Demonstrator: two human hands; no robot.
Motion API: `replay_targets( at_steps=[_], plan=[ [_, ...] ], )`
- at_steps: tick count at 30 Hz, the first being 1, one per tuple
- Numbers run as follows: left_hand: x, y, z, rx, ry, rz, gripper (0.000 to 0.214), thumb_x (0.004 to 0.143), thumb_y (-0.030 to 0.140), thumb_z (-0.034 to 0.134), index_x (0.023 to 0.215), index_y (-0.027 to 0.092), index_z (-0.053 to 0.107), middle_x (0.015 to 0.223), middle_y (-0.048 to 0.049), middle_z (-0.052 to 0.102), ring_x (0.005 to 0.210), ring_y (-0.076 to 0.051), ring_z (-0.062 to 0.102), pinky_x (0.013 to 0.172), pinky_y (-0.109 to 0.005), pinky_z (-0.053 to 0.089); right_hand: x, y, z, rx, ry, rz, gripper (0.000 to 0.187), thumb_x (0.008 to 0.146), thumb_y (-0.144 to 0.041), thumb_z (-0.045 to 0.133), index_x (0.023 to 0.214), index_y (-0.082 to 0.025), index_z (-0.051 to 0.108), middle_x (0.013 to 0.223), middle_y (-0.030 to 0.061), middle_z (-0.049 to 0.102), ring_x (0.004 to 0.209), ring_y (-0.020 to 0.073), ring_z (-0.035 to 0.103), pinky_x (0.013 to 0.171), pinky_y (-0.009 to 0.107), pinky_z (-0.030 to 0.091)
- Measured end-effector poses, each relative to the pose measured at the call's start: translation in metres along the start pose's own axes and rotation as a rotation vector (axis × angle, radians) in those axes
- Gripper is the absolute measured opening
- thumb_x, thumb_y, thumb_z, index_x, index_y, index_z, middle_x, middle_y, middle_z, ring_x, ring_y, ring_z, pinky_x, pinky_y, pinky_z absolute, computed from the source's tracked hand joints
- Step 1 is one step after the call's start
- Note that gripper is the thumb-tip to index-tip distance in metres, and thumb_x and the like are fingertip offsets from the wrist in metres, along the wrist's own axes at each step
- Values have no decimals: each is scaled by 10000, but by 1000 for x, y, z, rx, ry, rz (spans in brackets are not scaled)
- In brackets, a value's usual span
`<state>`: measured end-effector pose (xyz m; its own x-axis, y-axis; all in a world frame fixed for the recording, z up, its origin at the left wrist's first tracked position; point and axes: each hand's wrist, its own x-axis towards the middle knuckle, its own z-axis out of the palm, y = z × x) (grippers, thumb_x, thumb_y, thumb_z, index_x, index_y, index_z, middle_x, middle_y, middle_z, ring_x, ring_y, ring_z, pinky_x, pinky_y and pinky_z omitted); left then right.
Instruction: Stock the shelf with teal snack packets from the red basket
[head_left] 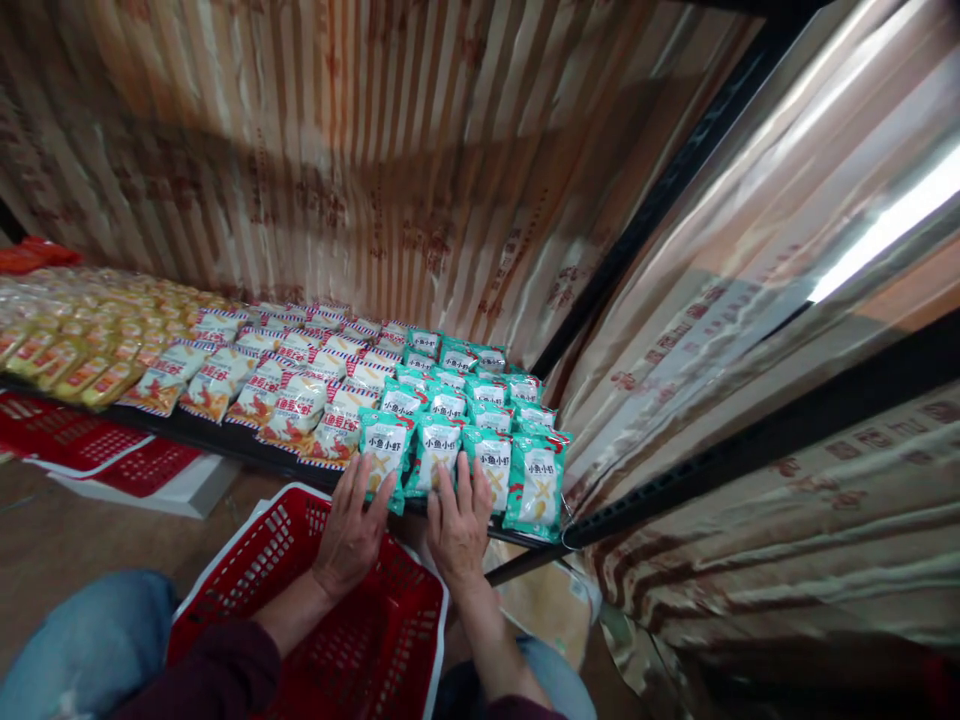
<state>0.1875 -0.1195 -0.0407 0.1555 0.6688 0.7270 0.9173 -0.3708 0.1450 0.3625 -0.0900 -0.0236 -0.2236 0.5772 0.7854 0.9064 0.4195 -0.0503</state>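
Rows of green-and-white snack packets (450, 405) stand at the right end of a low black shelf. My left hand (356, 525) rests against the lower left of the leftmost front green packet (386, 440), its fingers stretched and apart. With fingers spread, my right hand (459, 525) touches the lower parts of the second front packet (435, 445) and the third front packet (495, 470). Neither hand is closed around a packet. Another front packet (536, 485) sits at the right corner, apart from both hands. Below my forearms is a red plastic basket (274, 545) with slotted walls.
White-and-orange snack packets (296, 400) and yellow packets (82, 370) fill the shelf leftward. A black shelf post (645, 230) rises on the right. Striped brown curtain (337, 130) hangs behind. Another red basket (67, 430) and a white box (161, 490) are below left.
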Motion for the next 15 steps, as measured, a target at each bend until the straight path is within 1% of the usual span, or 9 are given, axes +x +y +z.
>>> replay_targets(
  at_steps=[3, 8, 12, 15],
  plan=[
    [7, 1, 5, -25, 1, 8, 643, 864, 92, 482, 1454, 214, 259, 1569, -152, 14, 1409, -373, 160, 1044, -547, 371, 3, 3, 4, -68, 12, 58, 404, 888, -251, 510, 1285, -177, 520, 1470, 153, 358, 1379, 343, 240, 1028, 563, 304],
    [15, 5, 11, -63, 27, 9, 590, 865, 103, 486, 1423, 194, 318, 1570, -146, 31, 1411, -356, 171, 1058, -534, 365, 4, 6, 7, -93, -50, 41, 419, 898, -238, 483, 1311, -168, 498, 1387, 136, 480, 1387, 317, 228, 1045, 535, 276],
    [22, 1, 13, -111, 16, 18, 561, 855, 40, 456, 1389, 186, 363, 1572, -141, 0, 1418, -357, 131, 1059, -536, 366, 3, 7, 10, -90, -52, 36, 431, 902, -241, 477, 1326, -166, 479, 1380, 131, 489, 1381, 322, 239, 1048, 540, 256],
    [28, -4, 15, -134, 12, 22, 580, 840, 3, 435, 1389, 172, 354, 1570, -146, -16, 1420, -366, 102, 1068, -557, 346, 2, 8, 12, -86, -49, 37, 435, 903, -239, 471, 1333, -174, 472, 1379, 127, 490, 1373, 322, 256, 1045, 539, 258]
  ],
)
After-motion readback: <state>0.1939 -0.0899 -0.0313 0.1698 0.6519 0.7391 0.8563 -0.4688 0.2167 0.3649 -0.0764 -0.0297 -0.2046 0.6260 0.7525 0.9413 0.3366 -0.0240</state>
